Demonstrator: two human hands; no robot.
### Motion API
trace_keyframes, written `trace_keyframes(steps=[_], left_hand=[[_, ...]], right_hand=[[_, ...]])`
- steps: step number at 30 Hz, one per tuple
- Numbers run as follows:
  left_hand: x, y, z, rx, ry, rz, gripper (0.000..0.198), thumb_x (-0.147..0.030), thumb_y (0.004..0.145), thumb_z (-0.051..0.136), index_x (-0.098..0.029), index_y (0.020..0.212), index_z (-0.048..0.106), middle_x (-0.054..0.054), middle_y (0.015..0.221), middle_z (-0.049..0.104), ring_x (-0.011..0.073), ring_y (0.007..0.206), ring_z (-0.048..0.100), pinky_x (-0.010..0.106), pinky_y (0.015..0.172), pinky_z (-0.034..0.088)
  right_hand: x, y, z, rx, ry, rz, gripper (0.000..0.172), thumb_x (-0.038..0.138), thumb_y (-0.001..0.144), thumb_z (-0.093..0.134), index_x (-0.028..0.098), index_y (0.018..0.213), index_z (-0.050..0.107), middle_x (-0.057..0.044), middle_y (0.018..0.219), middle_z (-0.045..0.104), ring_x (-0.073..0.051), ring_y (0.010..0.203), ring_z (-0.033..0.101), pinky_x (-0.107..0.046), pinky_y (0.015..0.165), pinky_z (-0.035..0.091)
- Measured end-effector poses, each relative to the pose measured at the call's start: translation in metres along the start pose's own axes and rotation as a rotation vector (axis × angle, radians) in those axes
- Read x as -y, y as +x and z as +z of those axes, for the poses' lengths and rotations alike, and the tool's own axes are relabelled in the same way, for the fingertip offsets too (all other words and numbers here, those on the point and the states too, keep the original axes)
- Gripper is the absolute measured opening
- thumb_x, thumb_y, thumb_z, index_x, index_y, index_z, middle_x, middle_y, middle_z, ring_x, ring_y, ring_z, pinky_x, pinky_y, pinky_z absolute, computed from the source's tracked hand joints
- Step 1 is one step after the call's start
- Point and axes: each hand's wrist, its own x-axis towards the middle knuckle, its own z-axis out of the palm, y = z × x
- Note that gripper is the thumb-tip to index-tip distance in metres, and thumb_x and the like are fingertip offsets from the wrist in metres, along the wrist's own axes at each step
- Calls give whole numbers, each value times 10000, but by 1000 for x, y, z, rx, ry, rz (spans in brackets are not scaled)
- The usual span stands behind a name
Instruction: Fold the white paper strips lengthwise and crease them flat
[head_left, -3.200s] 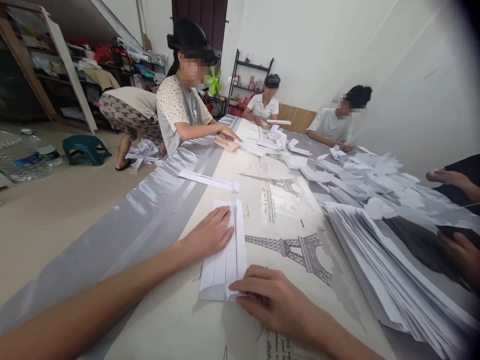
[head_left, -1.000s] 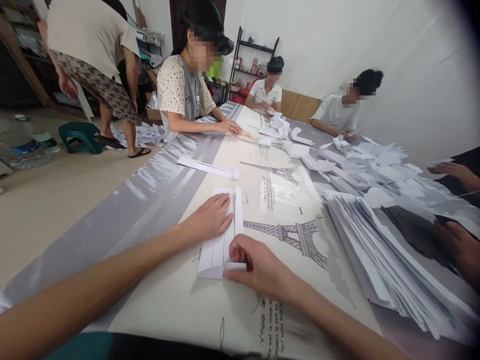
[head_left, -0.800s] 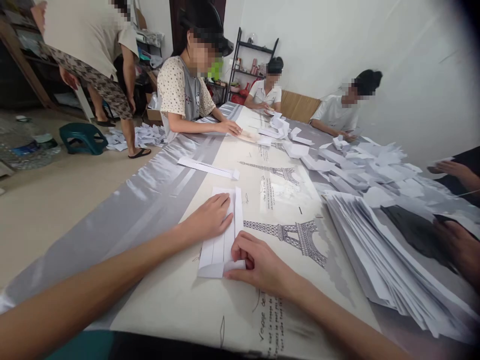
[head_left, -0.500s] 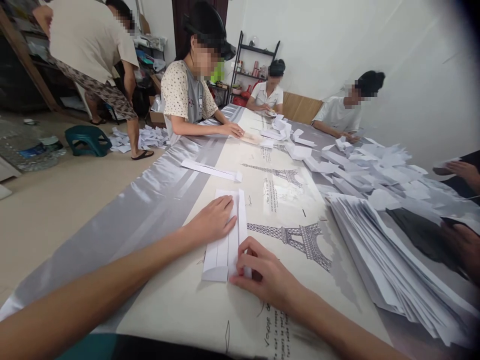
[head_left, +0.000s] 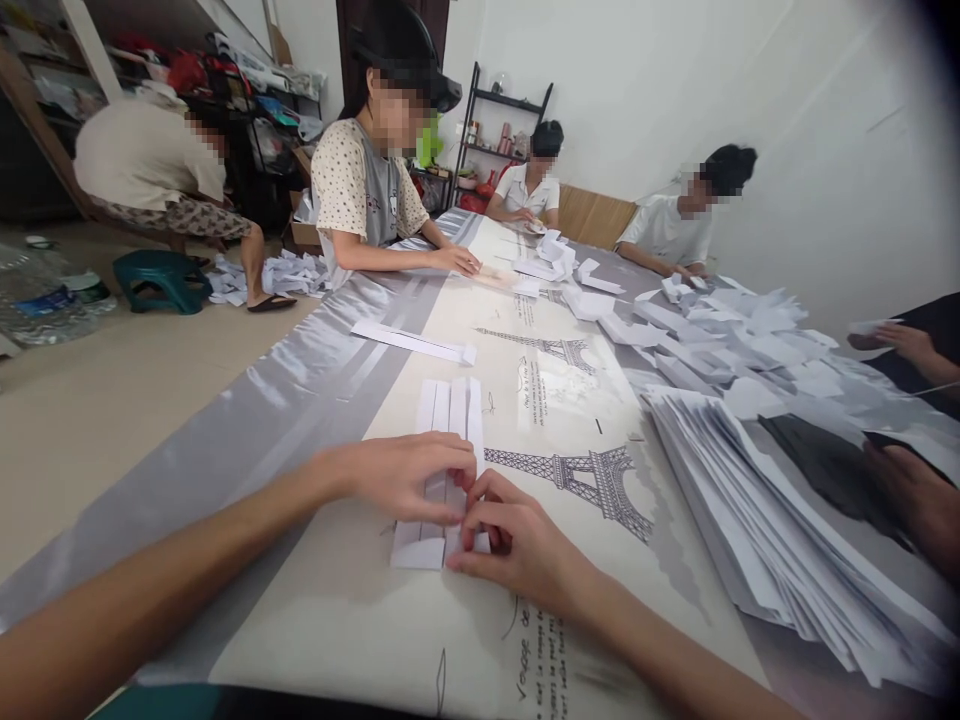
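Cream-and-grey tablecloth [head_left: 300, 650] w/ Eiffel Tower drawings [head_left: 604, 490] covers this long tbl. Fingers first: right hand [head_left: 521, 535] has thumb + index pinched on the near right corner of a folded white paper [head_left: 418, 540], other fingers curled under. Left hand [head_left: 412, 475] is arched over the middle of the same sheet, thumb and index a bit apart w/ paper showing in the gap; fingertips are right beside the other hand's. The sheet lies flat on the cream part, lengthwise, w/ long creases down it.

Just past its far end there's a narrow folded strip [head_left: 412, 342] lying crosswise. Off to the right: a fanned paper stack [head_left: 765, 530], then a big heap of folded pieces [head_left: 742, 335] behind it.

Further out, someone in dotted sleeves [head_left: 341, 180] works at the left edge, two ppl in white shirts sit at the far end, and another person's hand [head_left: 911, 345] pokes in far right. Bg left: someone crouching [head_left: 142, 150] nr a green stool [head_left: 161, 280], more paper scraps [head_left: 289, 272] on the floor.
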Motion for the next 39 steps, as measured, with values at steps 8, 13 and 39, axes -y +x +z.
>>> trace_keyframes(steps=[8, 13, 39], left_hand=[[9, 4, 7, 60, -114, -31, 295, -459, 858, 705, -227, 951, 547, 27, 991, 571, 237, 1006, 487, 347, 872, 392], [15, 5, 10, 88, -164, -58, 304, -459, 850, 718, -235, 929, 527, 12, 1002, 566, 233, 1020, 474, 348, 873, 376], [9, 3, 5, 110, -146, -106, 320, -481, 872, 693, -225, 915, 506, 19, 999, 536, 235, 1015, 454, 329, 836, 377]], right_hand=[[0, 0, -3, 0, 5, -35, 142, 216, 796, 822, 185, 758, 689, -5, 1037, 529, -60, 632, 452, -248, 618, 451], [7, -5, -20, 106, -22, -76, 71, 151, 895, 689, 213, 884, 722, -16, 1088, 569, -61, 635, 478, -250, 643, 464], [9, -21, -21, 129, 216, 419, 164, 304, 896, 658, 166, 807, 661, 14, 648, 618, -95, 546, 494, -219, 509, 362]])
